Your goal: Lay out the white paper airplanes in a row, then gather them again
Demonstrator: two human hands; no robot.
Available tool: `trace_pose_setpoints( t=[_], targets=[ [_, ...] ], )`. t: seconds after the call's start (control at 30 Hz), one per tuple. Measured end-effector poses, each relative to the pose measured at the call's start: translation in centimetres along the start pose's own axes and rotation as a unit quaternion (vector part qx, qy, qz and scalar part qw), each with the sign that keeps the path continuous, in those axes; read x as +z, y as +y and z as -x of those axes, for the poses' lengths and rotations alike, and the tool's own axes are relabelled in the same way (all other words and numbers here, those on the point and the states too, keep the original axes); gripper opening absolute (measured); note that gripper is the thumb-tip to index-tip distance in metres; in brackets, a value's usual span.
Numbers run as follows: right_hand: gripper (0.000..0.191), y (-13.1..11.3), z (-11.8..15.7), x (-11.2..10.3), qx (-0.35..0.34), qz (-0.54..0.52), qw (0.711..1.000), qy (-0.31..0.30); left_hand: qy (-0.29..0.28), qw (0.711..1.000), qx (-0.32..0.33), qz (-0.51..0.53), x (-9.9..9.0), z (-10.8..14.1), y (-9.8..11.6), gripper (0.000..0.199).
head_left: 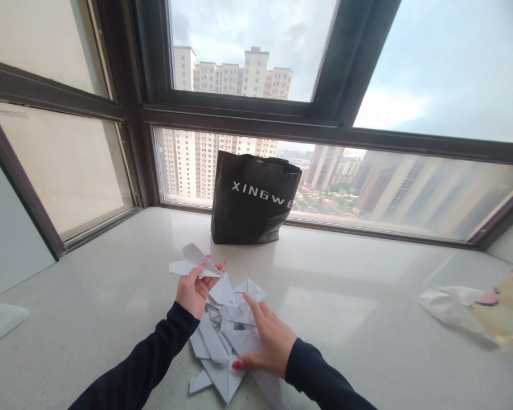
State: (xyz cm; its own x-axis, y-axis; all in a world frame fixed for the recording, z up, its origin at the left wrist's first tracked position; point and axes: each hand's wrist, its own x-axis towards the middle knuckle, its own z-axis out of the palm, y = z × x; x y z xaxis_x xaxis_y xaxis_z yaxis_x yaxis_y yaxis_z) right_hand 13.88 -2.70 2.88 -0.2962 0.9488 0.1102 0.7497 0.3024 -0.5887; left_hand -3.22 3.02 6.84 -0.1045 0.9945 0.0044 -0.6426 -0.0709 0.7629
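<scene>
My left hand holds a folded white paper piece, shaped like a paper plane, between thumb and fingers above the pile's far left edge. Several folded white papers lie in a loose, overlapping pile on the white sill. Over the right side of that pile is my right hand, its thumb and fingers spread apart around some of the papers. Whether its fingertips touch them is unclear. Nothing shows gripped in it.
A black bag with white lettering stands behind the pile, near the window. To the far right lies a crumpled plastic wrapper beside a colourful item. Another white item lies at the left edge. Dark window frames border the white sill.
</scene>
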Motion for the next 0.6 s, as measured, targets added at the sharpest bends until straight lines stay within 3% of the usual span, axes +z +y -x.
trace_pose_setpoints(
  t=[0.07,0.13,0.3,0.47,0.6],
  targets=[
    [0.106,-0.3,0.3,0.0,0.014,-0.014,0.999,-0.034,0.010,1.000,-0.011,-0.010,-0.2,0.0,0.3,0.028],
    [0.094,-0.8,0.3,-0.6,0.029,-0.043,0.998,-0.047,0.014,0.999,0.008,-0.051,-0.4,0.2,0.2,0.029],
    [0.072,-1.5,-0.5,-2.5,0.063,-0.095,0.993,-0.015,0.008,0.980,0.060,-0.190,-1.1,-0.6,0.0,0.032],
    [0.058,-1.6,-1.0,-1.5,0.008,-0.097,0.995,0.016,-0.025,0.918,0.096,-0.384,-2.4,-2.4,0.2,0.026],
    [0.035,-1.0,-0.9,-0.5,-0.042,-0.018,0.992,0.119,-0.041,0.856,0.106,-0.505,-3.5,-2.8,-0.3,0.033]
  ],
)
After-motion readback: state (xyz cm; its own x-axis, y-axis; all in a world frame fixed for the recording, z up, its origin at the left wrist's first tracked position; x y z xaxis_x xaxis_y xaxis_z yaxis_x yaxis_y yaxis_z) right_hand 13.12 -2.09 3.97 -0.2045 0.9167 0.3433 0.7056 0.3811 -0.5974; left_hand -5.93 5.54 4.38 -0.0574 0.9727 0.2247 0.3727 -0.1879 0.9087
